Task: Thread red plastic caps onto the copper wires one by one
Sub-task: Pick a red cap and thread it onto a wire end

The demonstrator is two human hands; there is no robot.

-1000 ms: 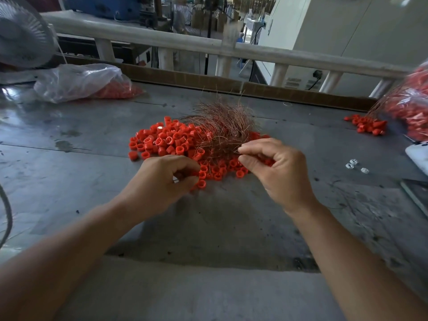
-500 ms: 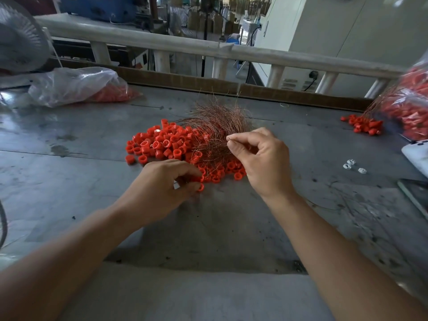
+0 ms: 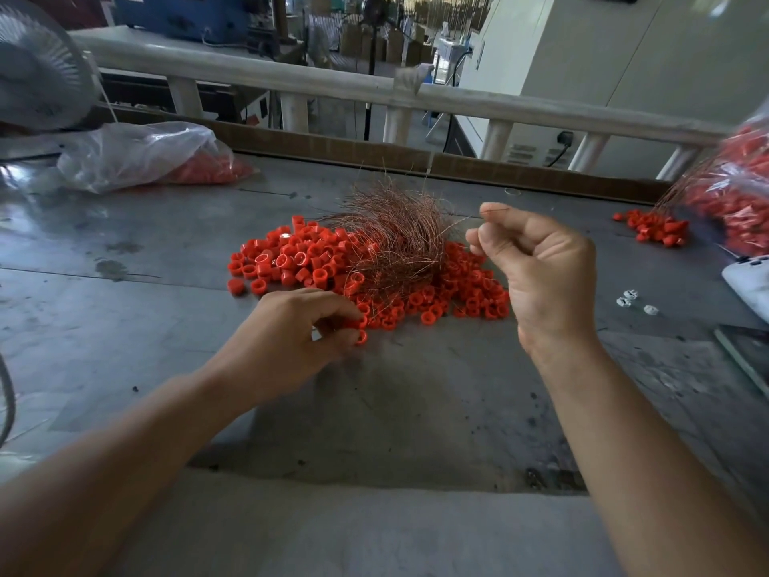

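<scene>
No readable text or labels anywhere.

Grey table (image 3: 125,326) – red caps (image 3: 291,260) w/ copper wires (image 3: 395,243) on top, centre – plastic bag (image 3: 137,156) far L, white bits (image 3: 630,297) R

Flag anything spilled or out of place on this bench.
A small heap of red caps lies loose beside the bag at far right, apart from the main pile. Three white bits sit stray to that pile's right. Nothing looks damaged.
</scene>
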